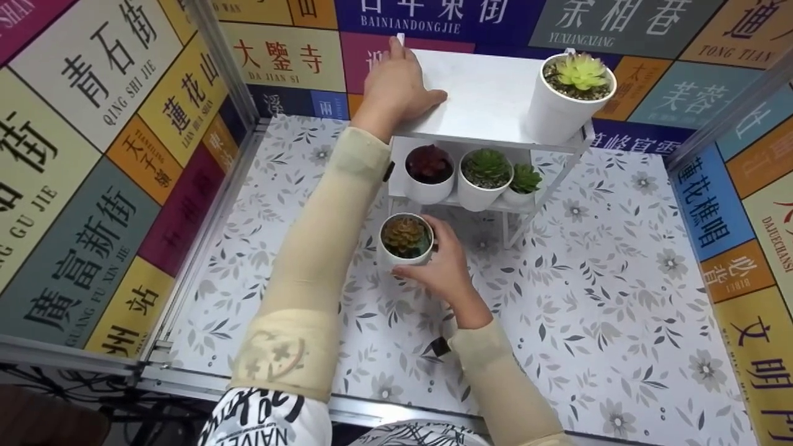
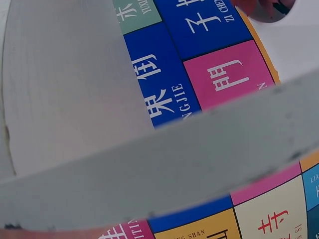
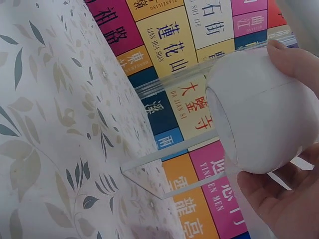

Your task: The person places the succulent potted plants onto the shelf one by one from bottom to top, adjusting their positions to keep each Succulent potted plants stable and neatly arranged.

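Observation:
My left hand [image 1: 396,87] rests on the left end of the white two-tier shelf [image 1: 477,93], fingers stretched toward its back corner and thumb spread over the top board. My right hand [image 1: 449,260] grips a small white pot [image 3: 264,114], thumb on one side and fingers on the other. In it grows a brownish-green succulent [image 1: 406,236]. The held pot is in front of the lower tier in the head view. The left wrist view shows the shelf's pale board [image 2: 70,99] and front bar close up; the left fingers are mostly hidden there.
A tall white pot with a lime-green succulent [image 1: 579,74] stands on the top tier's right end. The lower tier bears a dark red succulent [image 1: 429,164], a green succulent [image 1: 487,167] and a smaller one [image 1: 525,179]. Sign-printed walls [image 1: 186,118] surround the leaf-patterned tabletop [image 1: 595,297].

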Available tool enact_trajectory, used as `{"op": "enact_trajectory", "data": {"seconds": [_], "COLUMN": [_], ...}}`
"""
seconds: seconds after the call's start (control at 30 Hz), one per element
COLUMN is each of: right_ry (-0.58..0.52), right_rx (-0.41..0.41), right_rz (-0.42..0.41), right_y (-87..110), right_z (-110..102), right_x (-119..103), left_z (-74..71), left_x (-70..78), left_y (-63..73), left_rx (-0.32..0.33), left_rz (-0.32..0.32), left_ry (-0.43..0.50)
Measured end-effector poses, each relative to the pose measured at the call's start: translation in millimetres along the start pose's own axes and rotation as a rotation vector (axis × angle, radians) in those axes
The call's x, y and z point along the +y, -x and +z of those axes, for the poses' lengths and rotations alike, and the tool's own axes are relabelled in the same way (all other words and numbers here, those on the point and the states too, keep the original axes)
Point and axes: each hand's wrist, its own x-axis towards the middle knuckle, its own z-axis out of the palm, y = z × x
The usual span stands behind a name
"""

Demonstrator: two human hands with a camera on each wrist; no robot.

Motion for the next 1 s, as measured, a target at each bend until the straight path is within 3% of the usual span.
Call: {"op": "enact_trajectory", "data": {"seconds": [0.47,1.0], "right_ry": [0.001,-0.068], "right_rx": [0.057,0.197], "right_rz": [-0.072,-0.118], "right_y": [4.0,4.4], "right_z": [-14.1,-35.0], "right_x": [-17.9,-27.8], "left_z": [-1.6,-1.5], "left_x": [-0.5,-0.9], "left_y": [0.6,1.3], "left_rx": [-0.004,-0.008], "left_rz": [-0.003,0.004], "left_ry": [0.007,0.004]}}
